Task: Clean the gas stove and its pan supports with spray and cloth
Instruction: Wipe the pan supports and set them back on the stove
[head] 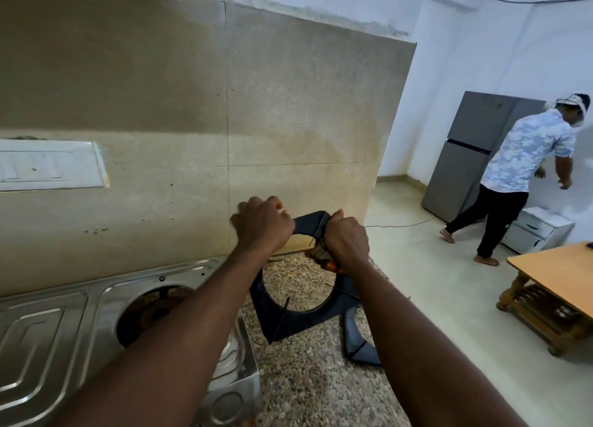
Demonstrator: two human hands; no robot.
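Both hands [300, 231] grip the tilted pan support [298, 301] between them.

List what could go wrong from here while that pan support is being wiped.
1. The black pan support is tilted up off the granite counter, held only at its top by the left hand and the right hand, which also holds a cloth; it may slip and drop.
2. A second pan support lies just beside it near the counter edge; a swing could knock it to the floor.
3. The stove has an uncovered burner opening alongside; dirt could fall in.
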